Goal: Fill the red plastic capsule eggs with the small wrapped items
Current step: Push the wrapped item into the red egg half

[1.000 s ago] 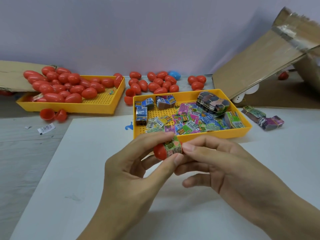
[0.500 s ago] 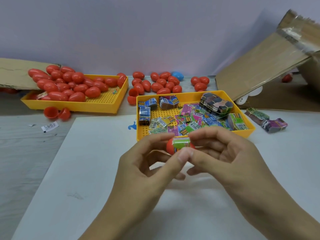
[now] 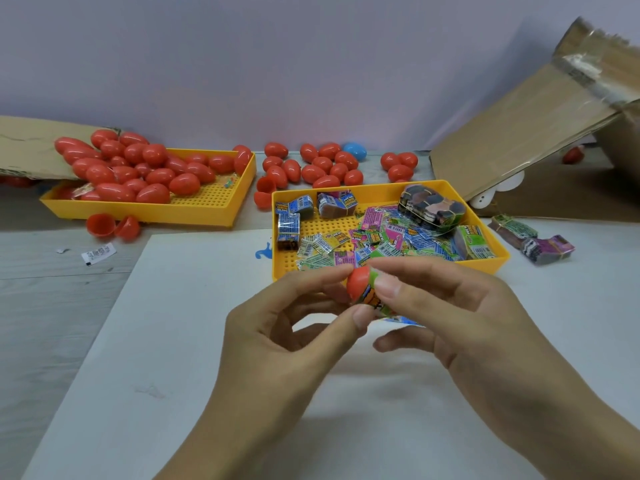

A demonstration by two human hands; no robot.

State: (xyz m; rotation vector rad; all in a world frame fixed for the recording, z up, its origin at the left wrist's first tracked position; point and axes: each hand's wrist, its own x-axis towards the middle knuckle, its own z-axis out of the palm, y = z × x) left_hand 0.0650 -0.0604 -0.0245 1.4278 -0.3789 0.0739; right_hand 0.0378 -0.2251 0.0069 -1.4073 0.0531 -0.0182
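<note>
My left hand (image 3: pixel 277 341) pinches a red capsule half (image 3: pixel 358 282) between thumb and fingers, just in front of the near yellow tray. My right hand (image 3: pixel 460 313) presses a small green wrapped item (image 3: pixel 372 299) against the half's open side with thumb and forefinger. Part of the wrapper sticks out below; how far it sits inside is hidden. The near yellow tray (image 3: pixel 502 261) holds several loose colourful wrapped items (image 3: pixel 381 237) and banded bundles. A second yellow tray (image 3: pixel 207 213) at the back left is heaped with red capsule eggs (image 3: pixel 152 171).
Loose red eggs (image 3: pixel 322 164) and one blue egg (image 3: pixel 355 151) lie by the wall. An open red capsule (image 3: pixel 112 226) sits before the left tray. Two wrapper bundles (image 3: pixel 533 240) rest to the right. A tilted cardboard box (image 3: pixel 540 116) stands back right. A white sheet (image 3: pixel 173 341) covers the table.
Both hands turned the capsule half and wrapper; the red half now faces up-left and the green wrapper has shifted from on top to its lower right side.
</note>
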